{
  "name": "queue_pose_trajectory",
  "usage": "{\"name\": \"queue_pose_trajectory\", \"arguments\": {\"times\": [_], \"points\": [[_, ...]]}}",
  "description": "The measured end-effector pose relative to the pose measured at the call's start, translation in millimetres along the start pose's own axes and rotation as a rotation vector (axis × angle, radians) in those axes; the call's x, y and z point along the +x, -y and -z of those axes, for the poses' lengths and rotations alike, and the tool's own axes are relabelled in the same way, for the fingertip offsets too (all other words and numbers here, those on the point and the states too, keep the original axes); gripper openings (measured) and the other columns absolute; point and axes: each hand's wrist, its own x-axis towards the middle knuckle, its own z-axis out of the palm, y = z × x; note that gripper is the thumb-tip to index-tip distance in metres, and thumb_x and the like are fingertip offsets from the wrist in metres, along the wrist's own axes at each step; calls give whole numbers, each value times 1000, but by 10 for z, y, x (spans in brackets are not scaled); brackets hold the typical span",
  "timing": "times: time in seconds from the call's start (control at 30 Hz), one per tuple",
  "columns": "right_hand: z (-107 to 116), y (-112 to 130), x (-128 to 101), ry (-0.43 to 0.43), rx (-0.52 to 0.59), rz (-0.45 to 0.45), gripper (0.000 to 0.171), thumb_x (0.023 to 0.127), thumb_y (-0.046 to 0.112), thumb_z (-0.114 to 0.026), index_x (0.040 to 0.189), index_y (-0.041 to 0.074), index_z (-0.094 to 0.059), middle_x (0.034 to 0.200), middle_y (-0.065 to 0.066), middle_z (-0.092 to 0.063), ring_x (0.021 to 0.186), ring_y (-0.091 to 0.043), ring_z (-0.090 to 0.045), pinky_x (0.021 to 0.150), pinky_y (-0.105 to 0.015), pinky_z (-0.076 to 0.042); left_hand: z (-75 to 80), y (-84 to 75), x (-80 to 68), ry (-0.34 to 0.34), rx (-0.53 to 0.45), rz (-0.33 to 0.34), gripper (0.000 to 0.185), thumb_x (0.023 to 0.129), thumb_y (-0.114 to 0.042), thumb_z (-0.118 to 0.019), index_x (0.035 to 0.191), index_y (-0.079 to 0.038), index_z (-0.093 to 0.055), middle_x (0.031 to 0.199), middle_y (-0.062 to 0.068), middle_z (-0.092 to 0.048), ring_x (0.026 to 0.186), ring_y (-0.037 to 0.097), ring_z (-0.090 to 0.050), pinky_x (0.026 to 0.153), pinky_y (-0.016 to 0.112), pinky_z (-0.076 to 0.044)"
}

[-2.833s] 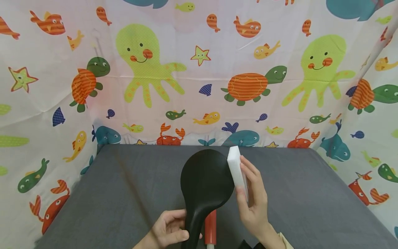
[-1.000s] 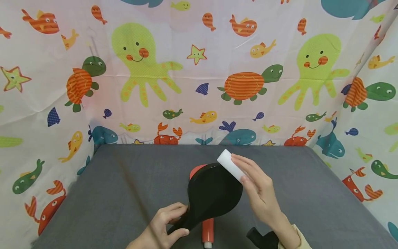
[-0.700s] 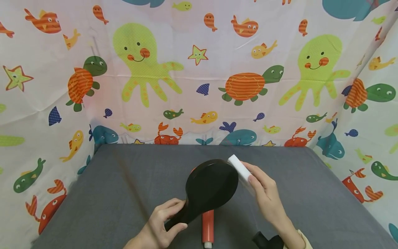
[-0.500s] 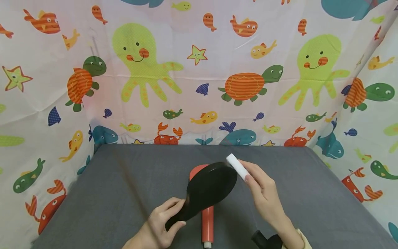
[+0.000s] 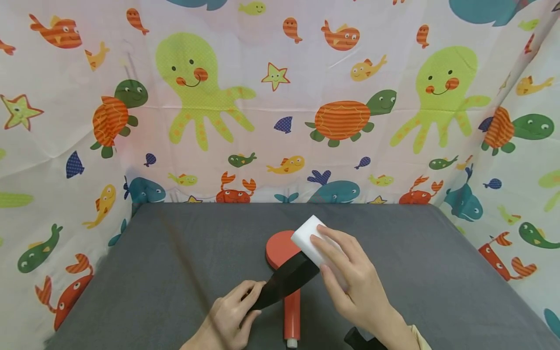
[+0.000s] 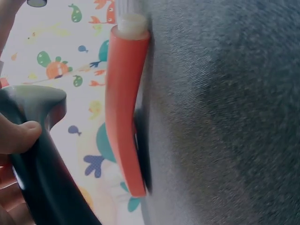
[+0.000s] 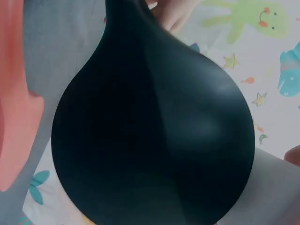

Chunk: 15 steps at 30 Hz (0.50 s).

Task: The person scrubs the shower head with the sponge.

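My left hand (image 5: pixel 234 311) grips the handle of a black shower head (image 5: pixel 290 277), its thumb lying along the handle in the left wrist view. The shower head is tilted, so in the head view it shows nearly edge-on; its smooth round back fills the right wrist view. My right hand (image 5: pixel 356 279) holds a white block sponge (image 5: pixel 310 238) against the far right rim of the shower head, fingers spread over the sponge's outer side. Below and behind lies a red shower head (image 5: pixel 291 316) with a pale connector end, partly hidden by the black one.
A small black pipe-like piece (image 5: pixel 360 339) lies on the table near the right forearm, partly covered by it. The grey cloth-covered table (image 5: pixel 175 272) meets a curtain (image 5: pixel 267 155) printed with sea animals at the back and sides.
The black shower head has turned from face-on to nearly edge-on, uncovering more of the red one. The sponge has swung from beside the right rim, moving left onto it.
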Motion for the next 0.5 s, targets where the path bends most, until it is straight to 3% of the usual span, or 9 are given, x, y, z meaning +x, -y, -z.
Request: {"name": "queue_pose_trajectory", "arguments": {"times": [0.13,0.27,0.37,0.5], "points": [[19,-102,-34,5,-10,-62,36,93,15,-48,127,9,-56,131,-9,-50,111,-22,-49,68,-32,-50,-14,-9,4,-19,33,8,34,96,-21,-46,117,2,-57,96,10,-58,76,16,-61,59,20,-52],[24,-265,-113,7,-7,-188,43,86,0,-54,128,9,-55,128,-6,-52,104,-19,-52,72,-25,-48,-15,-15,12,-37,46,10,34,96,-22,-46,117,2,-58,98,10,-58,78,17,-62,60,21,-53],[13,-338,-161,14,4,-262,43,87,-3,-54,129,9,-54,125,-5,-53,99,-17,-53,74,-21,-48,-15,-19,17,-47,48,13,34,96,-22,-47,116,3,-58,98,10,-58,79,17,-62,60,21,-53],[-12,-312,-153,-27,29,-221,41,88,0,-52,128,7,-54,125,-7,-53,97,-17,-54,71,-20,-47,-17,-24,21,-60,53,18,34,96,-22,-46,115,3,-59,98,10,-59,78,17,-62,59,21,-53]]}}
